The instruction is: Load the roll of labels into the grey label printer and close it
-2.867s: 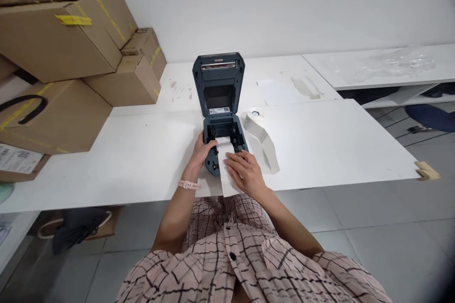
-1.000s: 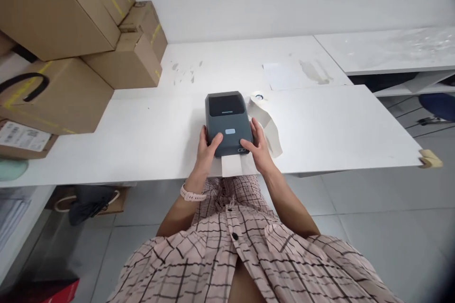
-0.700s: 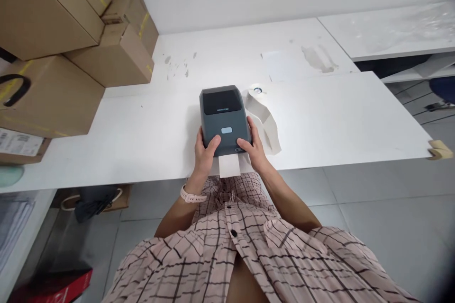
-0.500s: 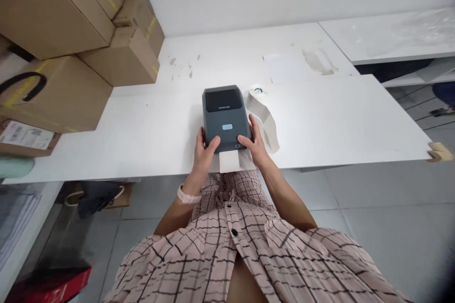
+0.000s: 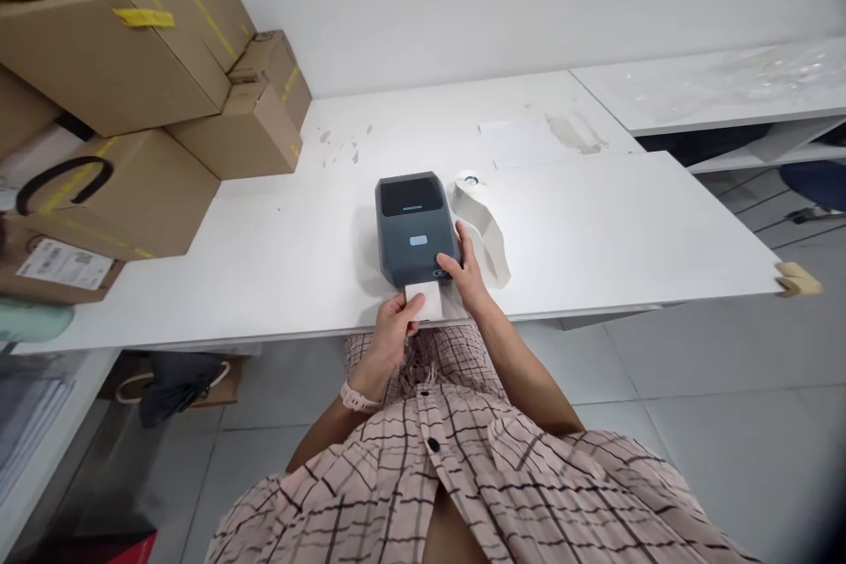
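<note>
A dark grey label printer (image 5: 410, 227) stands on the white table close to its front edge. From its front slot sticks out a white label strip (image 5: 431, 298). My left hand (image 5: 389, 335) pinches the strip's left part, thumb on top and fingers below. On the printer's front right corner rests my right hand (image 5: 471, 280), thumb on the top near a small round mark and fingers along the side. A loose band of white label paper (image 5: 493, 247) curls beside the printer on the right, leading back to a small roll (image 5: 469, 183).
Cardboard boxes (image 5: 132, 185) with yellow tape are stacked at the table's left end. A paper sheet (image 5: 512, 144) lies toward the back. The table's front right corner has a tan guard (image 5: 798, 278). Below on the left sits a dark bag (image 5: 175, 388).
My left hand has let go of the printer's left side and moved down to pinch the label strip. My right hand stays on the printer. The view has shifted slightly.
</note>
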Tool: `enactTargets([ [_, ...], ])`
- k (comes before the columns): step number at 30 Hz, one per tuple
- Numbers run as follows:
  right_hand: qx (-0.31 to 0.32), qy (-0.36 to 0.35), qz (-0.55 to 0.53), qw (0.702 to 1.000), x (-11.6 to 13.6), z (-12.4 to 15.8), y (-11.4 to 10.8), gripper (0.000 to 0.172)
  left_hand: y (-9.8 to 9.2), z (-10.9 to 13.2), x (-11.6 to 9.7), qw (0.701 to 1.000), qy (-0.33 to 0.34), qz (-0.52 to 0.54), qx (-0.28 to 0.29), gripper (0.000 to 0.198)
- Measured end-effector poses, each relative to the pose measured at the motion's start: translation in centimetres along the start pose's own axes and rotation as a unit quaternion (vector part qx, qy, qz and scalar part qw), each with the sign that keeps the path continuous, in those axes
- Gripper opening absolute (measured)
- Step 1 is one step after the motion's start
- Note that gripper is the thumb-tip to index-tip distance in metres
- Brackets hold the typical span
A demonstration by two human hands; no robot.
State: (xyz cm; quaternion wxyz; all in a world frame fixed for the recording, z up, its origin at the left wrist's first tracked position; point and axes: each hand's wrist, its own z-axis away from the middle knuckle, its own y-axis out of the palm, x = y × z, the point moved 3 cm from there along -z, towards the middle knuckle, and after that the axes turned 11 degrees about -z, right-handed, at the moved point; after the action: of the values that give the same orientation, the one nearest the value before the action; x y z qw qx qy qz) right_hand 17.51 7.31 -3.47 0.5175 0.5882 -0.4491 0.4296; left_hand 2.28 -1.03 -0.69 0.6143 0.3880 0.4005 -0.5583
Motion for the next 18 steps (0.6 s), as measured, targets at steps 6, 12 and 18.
enactTargets([
  [6,-0.003,-0.29,0.298,0.909,6.8,1.7,1.4,0.072,-3.3,-0.8,0.7,0.991,0.029,-0.127,0.032,0.053],
  [12,0.097,-0.321,0.397,0.855,8.2,1.7,3.6,0.074,-7.4,-1.9,-1.0,0.984,0.096,-0.07,-0.134,0.036],
  [18,0.097,-0.252,0.355,0.895,7.5,2.0,3.1,0.048,-6.4,-3.1,-2.6,0.959,0.181,-0.128,-0.178,0.049],
])
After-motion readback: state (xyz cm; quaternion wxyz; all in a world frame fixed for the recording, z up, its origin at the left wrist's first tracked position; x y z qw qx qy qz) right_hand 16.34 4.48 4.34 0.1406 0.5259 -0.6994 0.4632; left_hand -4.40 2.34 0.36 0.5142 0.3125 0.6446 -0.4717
